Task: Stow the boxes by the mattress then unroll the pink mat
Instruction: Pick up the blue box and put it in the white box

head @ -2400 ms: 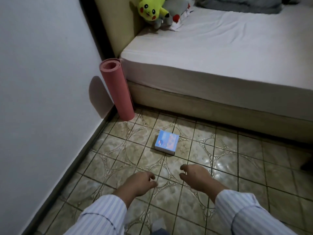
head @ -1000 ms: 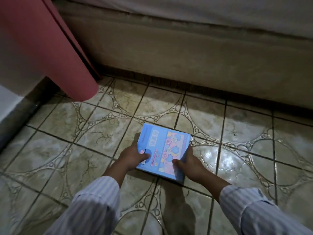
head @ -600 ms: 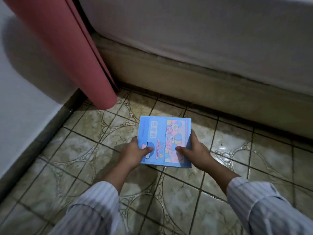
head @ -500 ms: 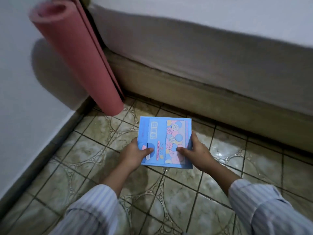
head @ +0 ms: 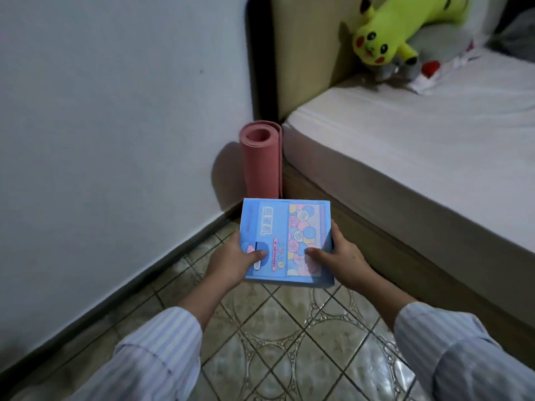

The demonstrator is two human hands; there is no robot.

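The blue box is now lifted off the tiled floor. The left hand and right hand are gripping its two sides, thumbs on top. Numbers 20 and 13 are showing on it. The rolled pink mat is standing beside the mattress, behind the box.

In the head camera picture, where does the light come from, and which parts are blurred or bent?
Head view: the rolled pink mat throws its shadow leftward onto the white wall, so the light seems to come from the right; the glossy patterned floor tiles carry soft glare; the yellow plush toy is slightly blurred; the wide lens bends the wall's skirting; the blue printed box stays sharp.
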